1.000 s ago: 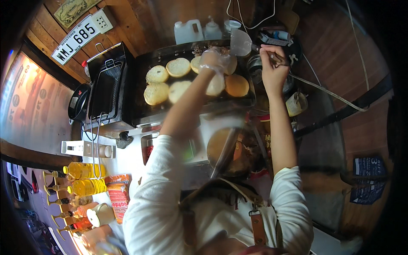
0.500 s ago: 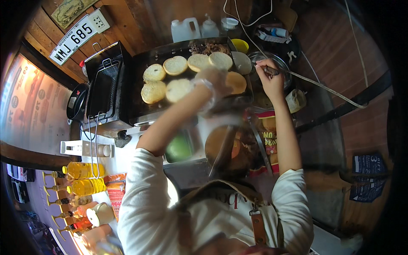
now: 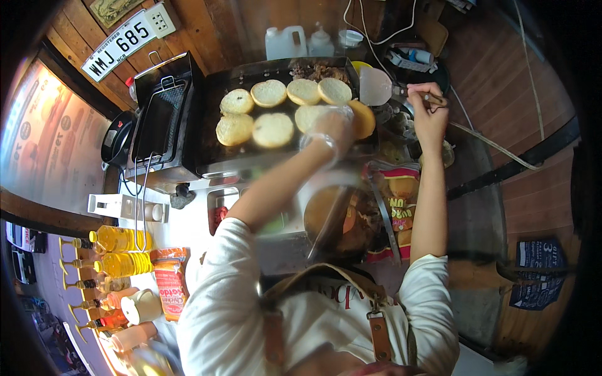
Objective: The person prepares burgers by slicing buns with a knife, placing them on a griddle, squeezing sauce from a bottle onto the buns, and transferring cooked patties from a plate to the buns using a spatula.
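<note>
Wooden planks (image 3: 188, 31) wall this cramped cooking corner, and a white desk (image 3: 195, 216) runs below the cooker. Closest to the person, at the left, are bottles of yellow oil (image 3: 122, 239) beside a red-and-orange packet (image 3: 168, 288). Farther in, a round chopping board (image 3: 321, 210) sits between a steel tray (image 3: 221, 200) holding red pieces and a red-trimmed bag of burger buns (image 3: 401, 220).

Beyond these stretches the dark griddle (image 3: 216, 152), with eight bun halves (image 3: 273, 130) on it in two rows, cut sides mostly pale, the one at the near right browned. Over that near right end is the left hand (image 3: 330, 133), in a clear plastic glove; motion blurs it, so I cannot tell how far its fingers are spread or whether it grips a bun. The right hand (image 3: 428, 117), bare, has its fingers closed round the handle of a spatula (image 3: 375, 86), whose broad blade is at the griddle's right edge.

Chopped browned meat (image 3: 323, 70) lies at the far edge, with a white jug (image 3: 286, 44) and a squeeze bottle (image 3: 321, 44) behind.
</note>
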The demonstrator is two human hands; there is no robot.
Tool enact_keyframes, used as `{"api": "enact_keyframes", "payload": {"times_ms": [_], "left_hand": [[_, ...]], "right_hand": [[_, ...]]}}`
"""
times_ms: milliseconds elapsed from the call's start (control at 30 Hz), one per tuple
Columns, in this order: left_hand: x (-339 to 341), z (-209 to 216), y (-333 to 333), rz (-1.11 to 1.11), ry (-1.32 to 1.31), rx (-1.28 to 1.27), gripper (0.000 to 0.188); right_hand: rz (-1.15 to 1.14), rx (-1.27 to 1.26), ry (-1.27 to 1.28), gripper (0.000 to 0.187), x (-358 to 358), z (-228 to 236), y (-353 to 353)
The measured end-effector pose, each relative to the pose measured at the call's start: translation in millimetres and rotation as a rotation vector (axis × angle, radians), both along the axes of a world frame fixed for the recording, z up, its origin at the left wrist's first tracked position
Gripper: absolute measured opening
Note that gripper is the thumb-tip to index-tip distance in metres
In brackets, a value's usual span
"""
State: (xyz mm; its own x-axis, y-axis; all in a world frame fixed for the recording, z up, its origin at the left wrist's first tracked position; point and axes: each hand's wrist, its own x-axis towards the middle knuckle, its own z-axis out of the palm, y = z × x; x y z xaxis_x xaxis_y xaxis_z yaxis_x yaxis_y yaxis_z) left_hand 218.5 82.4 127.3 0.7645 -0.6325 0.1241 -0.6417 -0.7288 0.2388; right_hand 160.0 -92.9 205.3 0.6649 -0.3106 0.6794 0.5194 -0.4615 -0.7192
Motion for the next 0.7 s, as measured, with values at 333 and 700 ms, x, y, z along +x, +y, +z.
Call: {"api": "enact_keyframes", "payload": {"times_ms": [333,700], "left_hand": [[1.1,-3.5,33.9,0.124,-0.017,-0.244,0.049],[-31.8,27.2,32.7,0.16,0.23,-0.311,0.049]], "right_hand": [[0.095,0.128,0.016,0.004,-21.0,11.3,35.9],[0.038,0.148,-0.096,0.006,52.3,-18.6,41.4]]}}
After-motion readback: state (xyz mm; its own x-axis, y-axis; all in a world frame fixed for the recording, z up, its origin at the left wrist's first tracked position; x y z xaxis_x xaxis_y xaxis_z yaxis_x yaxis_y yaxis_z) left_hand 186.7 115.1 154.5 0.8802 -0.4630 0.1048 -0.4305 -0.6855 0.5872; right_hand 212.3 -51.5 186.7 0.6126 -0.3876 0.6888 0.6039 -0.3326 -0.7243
